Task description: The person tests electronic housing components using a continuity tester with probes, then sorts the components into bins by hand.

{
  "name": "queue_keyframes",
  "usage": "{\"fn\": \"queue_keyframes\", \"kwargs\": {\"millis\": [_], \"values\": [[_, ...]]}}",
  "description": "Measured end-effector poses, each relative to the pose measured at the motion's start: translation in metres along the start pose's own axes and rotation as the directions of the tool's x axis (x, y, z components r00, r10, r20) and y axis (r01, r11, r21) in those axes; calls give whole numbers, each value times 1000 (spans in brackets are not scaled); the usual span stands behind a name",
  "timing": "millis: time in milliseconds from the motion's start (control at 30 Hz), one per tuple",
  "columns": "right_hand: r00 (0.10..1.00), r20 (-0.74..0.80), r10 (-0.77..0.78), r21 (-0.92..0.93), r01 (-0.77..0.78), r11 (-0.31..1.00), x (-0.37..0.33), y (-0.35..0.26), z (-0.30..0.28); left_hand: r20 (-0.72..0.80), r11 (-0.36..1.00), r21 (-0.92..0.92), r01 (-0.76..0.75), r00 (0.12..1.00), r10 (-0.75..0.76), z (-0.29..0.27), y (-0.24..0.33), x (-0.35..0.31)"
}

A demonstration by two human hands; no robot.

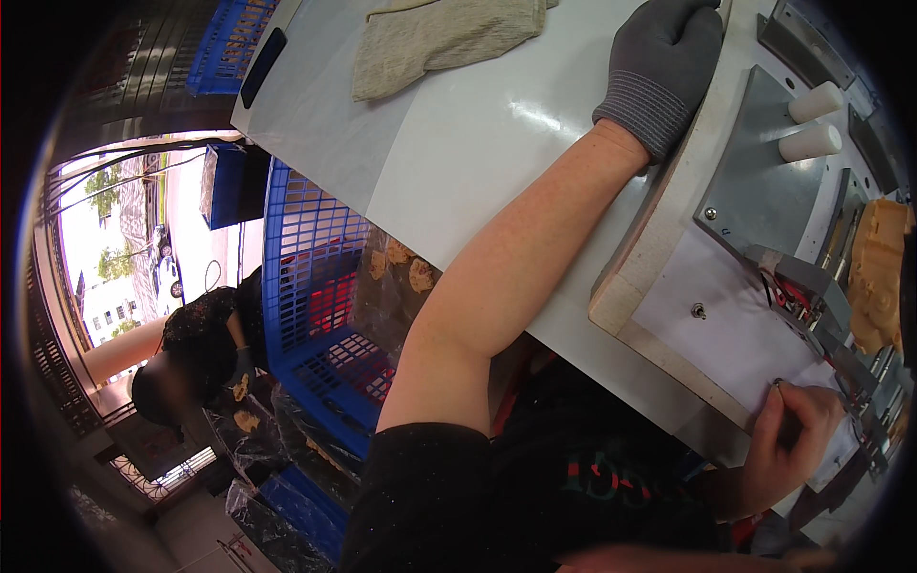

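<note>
My left hand (666, 72) wears a grey knit glove and rests at the edge of a pale machine board (645, 248), its fingers cut off by the top of the picture. My bare right hand (798, 435) is at the lower right, thumb and fingertips pinched round a small metal toggle switch (778, 384) on the white panel. A second toggle switch (698, 311) stands on that panel, apart from both hands. Beyond it, a grey metal plate (755, 186) carries two white cylindrical posts (810, 143). An orange-tan moulded part (879, 272) sits among the machine's metal fittings.
A beige cloth (444, 43) lies on the white table (478, 153). Beside the table stands a blue plastic crate (306, 248), with tan moulded pieces (420, 275) in clear plastic nearby. At the lower left, another person (205, 344) in dark clothes and gloves handles similar pieces.
</note>
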State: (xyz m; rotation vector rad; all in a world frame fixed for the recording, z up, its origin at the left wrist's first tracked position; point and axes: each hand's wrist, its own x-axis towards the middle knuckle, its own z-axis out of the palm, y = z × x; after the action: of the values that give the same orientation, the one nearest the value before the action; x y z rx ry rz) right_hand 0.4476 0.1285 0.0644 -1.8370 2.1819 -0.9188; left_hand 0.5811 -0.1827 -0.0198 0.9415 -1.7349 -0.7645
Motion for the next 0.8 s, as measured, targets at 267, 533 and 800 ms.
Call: {"fn": "queue_keyframes", "kwargs": {"millis": [267, 533, 800], "values": [[1000, -21, 13, 8, -13, 1000, 1, -2, 3, -19, 968, -249, 41, 999, -47, -6, 5, -3], [999, -33, -27, 29, 28, 999, 0, 10, 6, -137, 977, -203, 70, 986, -100, 1, 9, 0], [999, -12, -52, -25, 52, 998, 2, 30, 7, -126, 978, -167, 129, 981, -151, 3, 15, 1]]}}
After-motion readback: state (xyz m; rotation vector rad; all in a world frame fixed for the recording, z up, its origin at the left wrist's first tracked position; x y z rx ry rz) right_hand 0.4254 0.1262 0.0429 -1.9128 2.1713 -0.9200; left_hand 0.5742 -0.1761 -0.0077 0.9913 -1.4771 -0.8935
